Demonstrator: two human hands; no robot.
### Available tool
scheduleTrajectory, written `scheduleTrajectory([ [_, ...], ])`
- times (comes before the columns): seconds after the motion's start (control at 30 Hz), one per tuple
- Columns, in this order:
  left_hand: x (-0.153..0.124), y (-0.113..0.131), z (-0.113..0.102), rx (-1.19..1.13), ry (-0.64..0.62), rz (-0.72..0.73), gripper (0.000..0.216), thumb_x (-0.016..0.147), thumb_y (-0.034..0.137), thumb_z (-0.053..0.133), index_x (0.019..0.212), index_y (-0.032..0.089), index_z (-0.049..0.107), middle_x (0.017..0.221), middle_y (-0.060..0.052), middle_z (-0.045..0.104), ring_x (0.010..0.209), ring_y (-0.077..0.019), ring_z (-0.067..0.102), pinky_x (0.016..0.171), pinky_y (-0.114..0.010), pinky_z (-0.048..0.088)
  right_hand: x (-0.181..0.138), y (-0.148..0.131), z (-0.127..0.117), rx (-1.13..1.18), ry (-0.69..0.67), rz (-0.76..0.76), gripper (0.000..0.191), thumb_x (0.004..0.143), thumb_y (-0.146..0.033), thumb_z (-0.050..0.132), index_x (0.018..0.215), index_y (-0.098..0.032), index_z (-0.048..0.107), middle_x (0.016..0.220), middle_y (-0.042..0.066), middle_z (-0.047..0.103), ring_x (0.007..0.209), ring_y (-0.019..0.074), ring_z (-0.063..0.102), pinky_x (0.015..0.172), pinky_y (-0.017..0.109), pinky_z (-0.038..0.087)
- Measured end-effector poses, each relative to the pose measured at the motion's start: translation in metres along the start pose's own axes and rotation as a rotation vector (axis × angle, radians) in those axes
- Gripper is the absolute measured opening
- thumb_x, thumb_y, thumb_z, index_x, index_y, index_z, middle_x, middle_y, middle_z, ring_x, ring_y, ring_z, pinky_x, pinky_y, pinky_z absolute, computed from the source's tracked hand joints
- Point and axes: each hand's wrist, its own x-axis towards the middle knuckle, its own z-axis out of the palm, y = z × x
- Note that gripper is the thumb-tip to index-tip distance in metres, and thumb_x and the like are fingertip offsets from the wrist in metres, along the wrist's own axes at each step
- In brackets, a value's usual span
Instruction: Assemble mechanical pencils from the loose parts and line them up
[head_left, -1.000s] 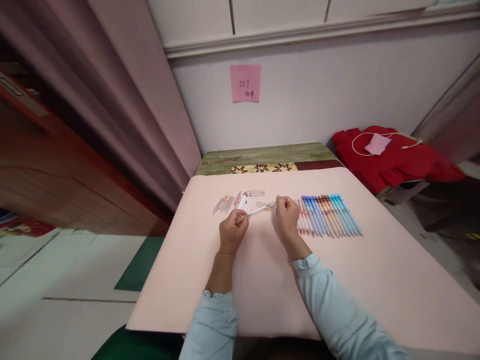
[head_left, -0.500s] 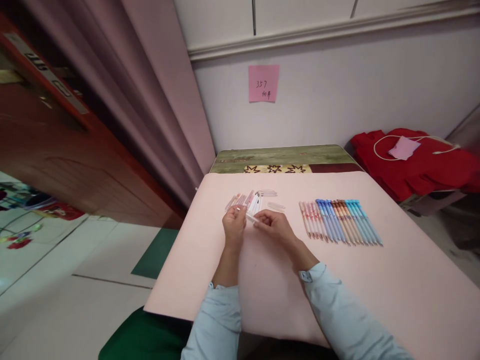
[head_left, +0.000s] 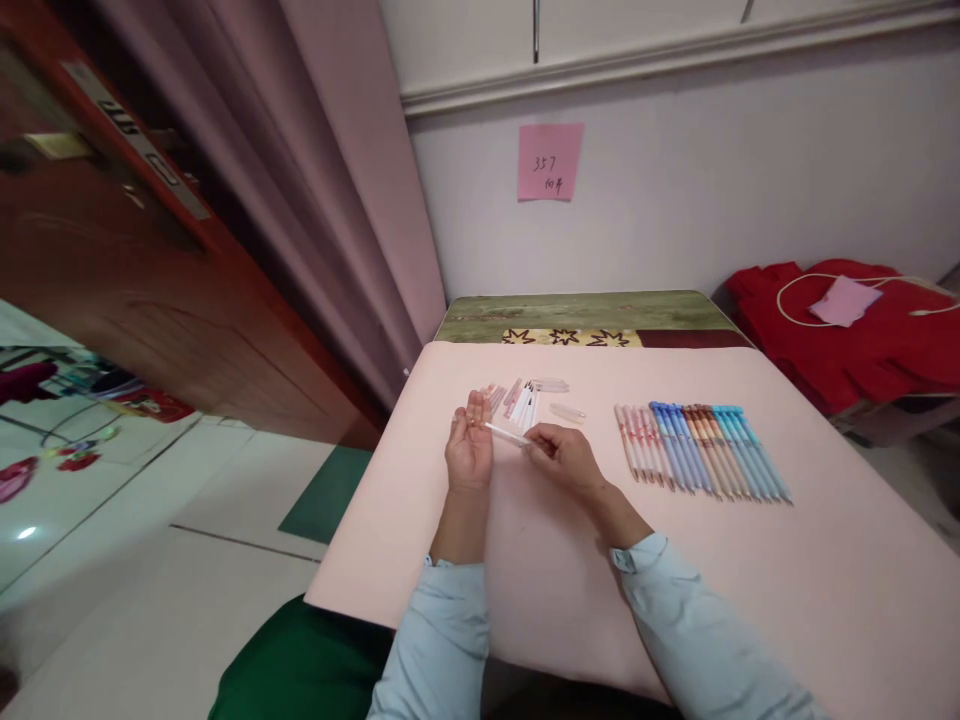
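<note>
My left hand point(head_left: 471, 458) is turned palm up above the pink table, its fingers stretched out. Something small and pale lies at its fingers, too tiny to make out. My right hand point(head_left: 571, 462) pinches a slender white pen part point(head_left: 507, 434), whose far end reaches the left fingers. Just beyond the hands lie several white refills point(head_left: 528, 405) with dark tips. Pinkish pen barrels point(head_left: 495, 397) rest to their left, partly behind my left fingers. Clear pen parts point(head_left: 551, 385) lie to the right of the refills, and more clear pieces point(head_left: 568, 412) are nearer.
To the right, a row of assembled pens point(head_left: 701, 452) lies side by side in pink, blue, brown and light blue. A pale pink sheet point(head_left: 555, 580) covers the table. Red cloth point(head_left: 900, 340) with a white cable sits beyond its right edge. A wooden door point(head_left: 172, 330) stands at left.
My left hand has opened from a closed grip to palm up. My right hand still holds the white pen part, more of which now shows. The view has shifted slightly left.
</note>
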Motion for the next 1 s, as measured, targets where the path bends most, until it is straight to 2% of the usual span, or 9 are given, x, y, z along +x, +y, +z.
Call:
scheduleTrajectory([
  [0.13, -0.001, 0.002, 0.002, 0.006, 0.022, -0.002, 0.015, 0.096, 0.01, 0.041, 0.096, 0.013, 0.055, 0.123, -0.017, 0.065, 0.123, -0.0198, 0.06, 0.1, -0.037, 0.055, -0.001, -0.001, -0.001, -0.075, 0.001, -0.014, 0.013, 0.078, -0.027, 0.057, 0.077, -0.021, 0.069, 0.058, -0.003, 0.056, 0.054, 0.0117, 0.047, 0.054, 0.022, 0.033],
  [0.33, -0.003, 0.001, 0.004, -0.01, 0.054, -0.01, 0.019, 0.096, 0.008, 0.04, 0.083, 0.014, 0.052, 0.122, -0.018, 0.065, 0.125, -0.0201, 0.059, 0.102, -0.035, 0.054, -0.001, 0.001, -0.001, -0.111, 0.0, -0.007, 0.012, 0.077, -0.026, 0.057, 0.075, -0.022, 0.068, 0.058, -0.003, 0.057, 0.053, 0.0124, 0.048, 0.054, 0.023, 0.033],
  [0.47, -0.006, -0.001, 0.004, 0.057, -0.032, -0.009, 0.016, 0.096, 0.012, 0.047, 0.082, 0.014, 0.054, 0.117, -0.017, 0.068, 0.121, -0.0215, 0.062, 0.103, -0.038, 0.052, -0.001, 0.0, -0.001, -0.124, 0.018, -0.003, 0.013, 0.077, -0.026, 0.058, 0.077, -0.023, 0.07, 0.06, -0.003, 0.059, 0.055, 0.0131, 0.05, 0.055, 0.023, 0.034],
  [0.57, -0.01, -0.003, 0.003, 0.154, -0.103, -0.014, 0.004, 0.094, 0.019, 0.056, 0.092, 0.017, 0.059, 0.119, -0.013, 0.069, 0.116, -0.0218, 0.064, 0.101, -0.043, 0.052, 0.0, 0.001, -0.001, -0.132, 0.086, 0.005, 0.012, 0.077, -0.027, 0.059, 0.08, -0.023, 0.071, 0.063, -0.001, 0.061, 0.058, 0.014, 0.051, 0.056, 0.024, 0.036],
  [0.63, -0.011, -0.004, 0.002, 0.239, -0.105, -0.018, 0.01, 0.092, 0.024, 0.062, 0.1, 0.019, 0.062, 0.115, -0.01, 0.07, 0.108, -0.0204, 0.068, 0.097, -0.042, 0.054, 0.001, 0.003, 0.0, -0.107, 0.148, 0.013, 0.014, 0.077, -0.028, 0.06, 0.082, -0.023, 0.072, 0.07, 0.0, 0.065, 0.061, 0.0148, 0.053, 0.057, 0.025, 0.038],
  [0.77, -0.01, -0.008, 0.0, 0.348, -0.083, -0.02, 0.022, 0.087, 0.026, 0.069, 0.106, 0.015, 0.066, 0.097, -0.008, 0.073, 0.087, -0.0153, 0.072, 0.086, -0.03, 0.057, 0.003, 0.008, 0.004, 0.039, 0.216, 0.061, 0.017, 0.077, -0.034, 0.065, 0.088, -0.022, 0.073, 0.076, 0.001, 0.068, 0.064, 0.0154, 0.057, 0.061, 0.026, 0.043],
  [0.9, -0.009, -0.012, 0.0, 0.367, -0.09, -0.005, 0.018, 0.083, 0.022, 0.072, 0.097, 0.013, 0.065, 0.09, -0.008, 0.074, 0.083, -0.0151, 0.072, 0.086, -0.029, 0.057, 0.003, 0.01, 0.01, 0.196, 0.202, 0.129, 0.026, 0.075, -0.039, 0.071, 0.094, -0.022, 0.068, 0.074, 0.0, 0.067, 0.063, 0.0147, 0.059, 0.061, 0.026, 0.047],
  [1.0, -0.01, -0.014, 0.0, 0.402, -0.121, -0.008, 0.02, 0.08, 0.021, 0.075, 0.095, 0.013, 0.063, 0.092, -0.009, 0.074, 0.084, -0.0166, 0.073, 0.084, -0.03, 0.058, 0.003, 0.008, 0.012, 0.217, 0.225, 0.146, 0.026, 0.075, -0.041, 0.072, 0.09, -0.022, 0.064, 0.07, -0.001, 0.066, 0.06, 0.0141, 0.059, 0.06, 0.025, 0.047],
])
